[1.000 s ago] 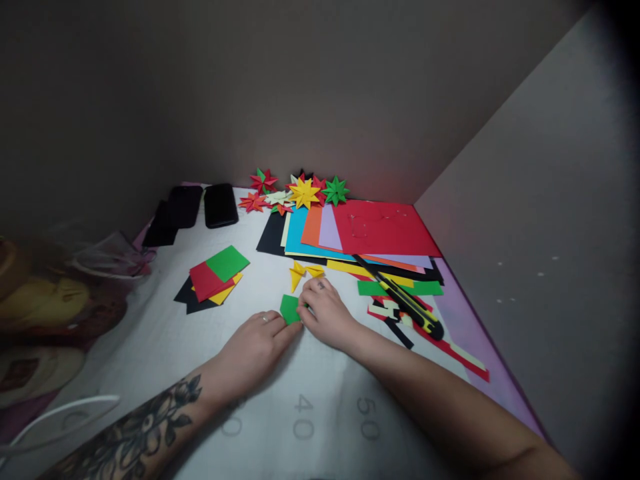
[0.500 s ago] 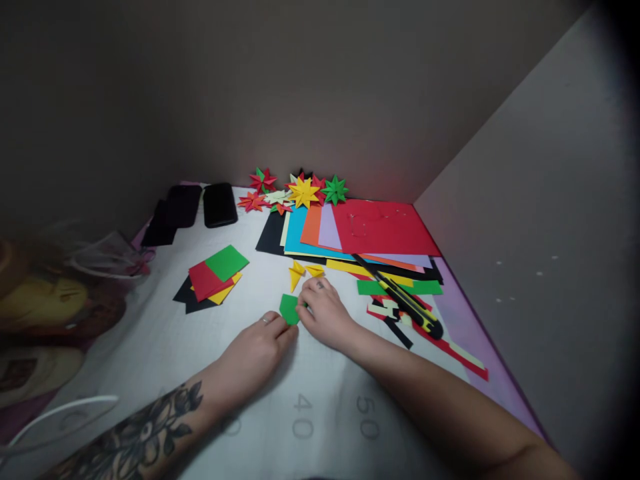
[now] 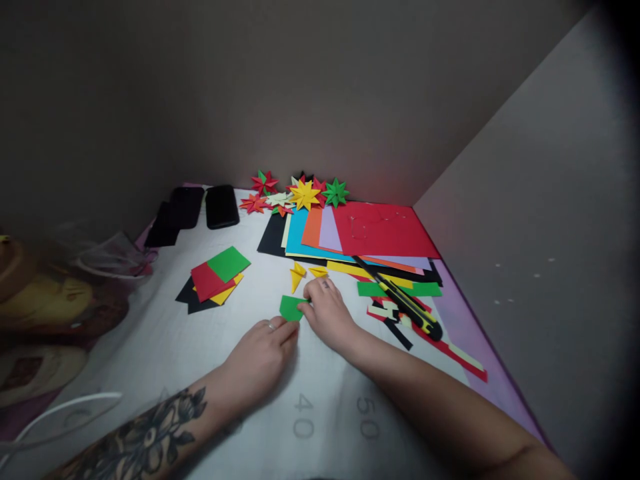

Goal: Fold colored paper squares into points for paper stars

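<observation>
Between my hands lies a small piece of green paper (image 3: pixel 291 307), its outline showing slanted corners. My left hand (image 3: pixel 267 348) has its fingers closed on the lower edge of that paper. On its right edge, my right hand (image 3: pixel 326 312) pinches with thumb and fingers; the fingertips partly cover the edge. Just beyond the green paper sit two folded yellow paper pieces, one (image 3: pixel 297 276) upright-looking and pointed, the other (image 3: pixel 319 272) flatter, close to my right fingers.
Paper squares (image 3: pixel 229 265) are fanned out on the left. Coloured sheets (image 3: pixel 390 227) lie at the back right, with folded paper stars (image 3: pixel 304 195) behind. A utility knife (image 3: pixel 410 307) rests on paper strips (image 3: pixel 470 360). Dark phones (image 3: pixel 222 207) lie back left; jars (image 3: pixel 45 293) stand at left.
My left fingers have shifted slightly along the green paper's lower edge, and my right hand has moved a little to the right. The green paper looks lower in height, more tilted or folded.
</observation>
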`<state>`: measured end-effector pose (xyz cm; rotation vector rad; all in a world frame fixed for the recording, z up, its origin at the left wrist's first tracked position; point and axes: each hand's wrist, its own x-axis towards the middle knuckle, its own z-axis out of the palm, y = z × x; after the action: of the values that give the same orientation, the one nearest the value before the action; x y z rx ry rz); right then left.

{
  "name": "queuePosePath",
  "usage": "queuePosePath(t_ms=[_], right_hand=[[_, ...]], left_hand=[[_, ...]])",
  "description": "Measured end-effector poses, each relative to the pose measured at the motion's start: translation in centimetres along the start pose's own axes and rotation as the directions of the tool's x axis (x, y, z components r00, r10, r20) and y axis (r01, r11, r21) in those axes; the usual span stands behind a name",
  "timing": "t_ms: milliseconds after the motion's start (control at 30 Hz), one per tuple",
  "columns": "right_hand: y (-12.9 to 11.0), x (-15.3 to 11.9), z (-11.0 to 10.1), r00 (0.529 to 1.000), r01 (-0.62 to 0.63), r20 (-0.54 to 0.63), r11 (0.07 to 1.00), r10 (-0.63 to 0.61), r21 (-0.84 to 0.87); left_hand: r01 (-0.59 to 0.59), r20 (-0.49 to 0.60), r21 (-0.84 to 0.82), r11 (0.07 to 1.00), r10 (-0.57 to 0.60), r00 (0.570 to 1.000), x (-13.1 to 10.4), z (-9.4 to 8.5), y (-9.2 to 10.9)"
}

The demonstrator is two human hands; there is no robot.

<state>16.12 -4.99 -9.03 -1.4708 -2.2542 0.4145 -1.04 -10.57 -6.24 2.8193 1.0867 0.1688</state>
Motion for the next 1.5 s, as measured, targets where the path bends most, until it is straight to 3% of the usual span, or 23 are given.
queuePosePath(t_ms=[200, 300, 367, 433, 667, 733, 900, 1067, 1233, 1333, 1500], right_hand=[[0.5, -0.1, 0.1, 0.997, -0.024, -0.082, 0.992, 0.014, -0.126], [0.9, -0.8, -0.3, 0.982, 0.129, -0.136, 0.991, -0.134, -0.044], [1.2, -1.5, -0.6, 0.936, 0.342, -0.102, 0.939, -0.337, 0.032], [1.4, -2.1, -0.7, 0.885, 0.464, -0.065, 0.883, -0.461, 0.065], [1.6, -2.5, -1.1, 0.873, 0.486, 0.004, 0.872, -0.487, 0.06], [1.6, -2.5, -1.3, 0.872, 0.487, 0.016, 0.872, -0.488, 0.055], [1.6, -2.3, -1.5, 0.855, 0.517, -0.007, 0.853, -0.518, 0.074], [1.7, -2.1, -1.5, 0.829, 0.559, -0.041, 0.823, -0.558, 0.096], [1.8, -1.8, -1.3, 0.803, 0.595, -0.017, 0.799, -0.596, 0.093], [1.9, -1.8, -1.1, 0.801, 0.596, 0.001, 0.798, -0.598, 0.09], [2.0, -2.0, -1.2, 0.803, 0.591, 0.072, 0.806, -0.591, 0.031]], left_hand=[[0.007, 0.079, -0.014, 1.0, -0.006, 0.997, -0.4, -0.6, 0.6], [0.025, 0.072, 0.008, 1.0, -0.026, 0.997, -0.6, -0.3, 0.9], [0.043, 0.066, 0.026, 0.999, -0.045, 0.997, -0.6, -0.2, 1.0], [0.041, 0.082, 0.035, 0.999, -0.044, 0.996, -0.5, -0.4, 1.0], [-0.086, 0.161, 0.036, 0.996, 0.079, 0.984, -0.9, -1.7, 0.4], [-0.078, 0.143, 0.026, 0.997, 0.073, 0.987, -1.1, -1.9, -0.2], [0.128, -0.009, -0.015, 0.992, -0.128, 0.992, -1.3, -1.4, -2.4], [0.095, -0.189, -0.215, 0.972, -0.137, 0.972, -1.2, 0.2, -3.8], [0.051, -0.329, -0.381, 0.923, -0.188, 0.925, -0.6, 1.5, -4.4], [0.051, -0.34, -0.396, 0.917, -0.198, 0.92, -0.2, 1.5, -4.4], [0.054, -0.288, -0.309, 0.95, -0.147, 0.946, 0.0, 0.8, -4.6]])
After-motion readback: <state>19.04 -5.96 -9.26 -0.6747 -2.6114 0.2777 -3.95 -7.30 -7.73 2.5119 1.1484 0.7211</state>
